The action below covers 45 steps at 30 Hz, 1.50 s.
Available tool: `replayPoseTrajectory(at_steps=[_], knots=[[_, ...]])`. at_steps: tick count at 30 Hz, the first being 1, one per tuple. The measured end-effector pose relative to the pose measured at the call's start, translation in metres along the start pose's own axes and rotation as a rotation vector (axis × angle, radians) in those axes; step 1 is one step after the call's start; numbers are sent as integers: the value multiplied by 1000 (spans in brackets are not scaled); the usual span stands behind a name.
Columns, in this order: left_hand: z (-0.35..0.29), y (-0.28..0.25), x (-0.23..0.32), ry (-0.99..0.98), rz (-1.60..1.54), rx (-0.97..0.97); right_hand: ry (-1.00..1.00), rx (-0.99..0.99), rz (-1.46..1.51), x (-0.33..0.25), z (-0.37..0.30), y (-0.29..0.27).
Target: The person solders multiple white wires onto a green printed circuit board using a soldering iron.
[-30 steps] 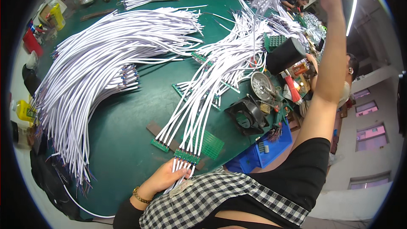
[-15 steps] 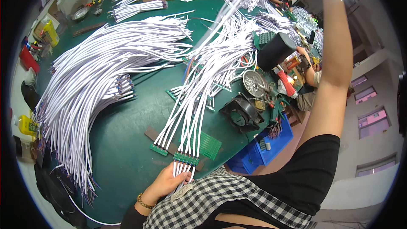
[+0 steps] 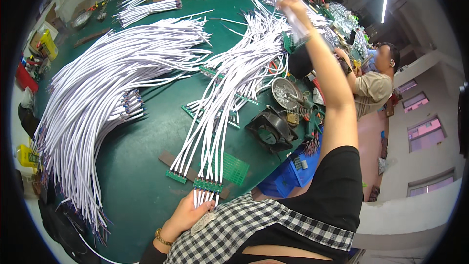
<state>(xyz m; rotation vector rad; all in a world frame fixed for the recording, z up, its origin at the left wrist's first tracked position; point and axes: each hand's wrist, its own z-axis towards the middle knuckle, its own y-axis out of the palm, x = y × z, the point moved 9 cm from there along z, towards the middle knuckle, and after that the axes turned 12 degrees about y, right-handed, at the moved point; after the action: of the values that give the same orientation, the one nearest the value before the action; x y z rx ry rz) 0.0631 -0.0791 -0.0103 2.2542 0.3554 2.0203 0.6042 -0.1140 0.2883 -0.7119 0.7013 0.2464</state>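
Left of the black square fan (image 3: 271,129), my left hand (image 3: 188,212) gripped slim white cables (image 3: 204,197) beside a green rectangular circuit board (image 3: 208,186), while beyond the fan my blurred right hand's (image 3: 293,7) grip was unclear.

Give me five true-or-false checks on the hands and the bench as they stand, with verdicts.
1. The left hand holds white cables just below a green circuit board. True.
2. The right hand grips that same board. False: it is stretched far out from it, blurred.
3. A black fan sits to the right of the board. True.
4. The metal bowl is left of the large cable bundle. False: it is to the bundle's right.
5. The left wrist is bare. False: a gold-coloured band is around it.
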Motion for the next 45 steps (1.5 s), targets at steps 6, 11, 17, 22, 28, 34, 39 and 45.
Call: replayPoseTrajectory(at_steps=[6,11,17,22,28,34,39,45], knots=[[-11,9,-4,-105,-249,-11,130,-663,-1002,84,-91,149],[-13,6,-21,-89,-350,159,410,-488,-974,60,-87,151],[-1,-1,-7,20,-262,179,-114,-482,-839,-126,-168,201],[0,-16,17,203,108,282,-58,-738,-631,-201,-272,242],[-1,-17,33,198,180,290,141,-647,-89,-204,-336,273],[-3,-34,26,222,210,457,322,-286,9,-181,-355,268],[-1,-33,25,111,110,492,530,-137,178,-157,-368,265],[-4,-32,18,86,-248,474,1013,-94,1272,-134,-395,290]])
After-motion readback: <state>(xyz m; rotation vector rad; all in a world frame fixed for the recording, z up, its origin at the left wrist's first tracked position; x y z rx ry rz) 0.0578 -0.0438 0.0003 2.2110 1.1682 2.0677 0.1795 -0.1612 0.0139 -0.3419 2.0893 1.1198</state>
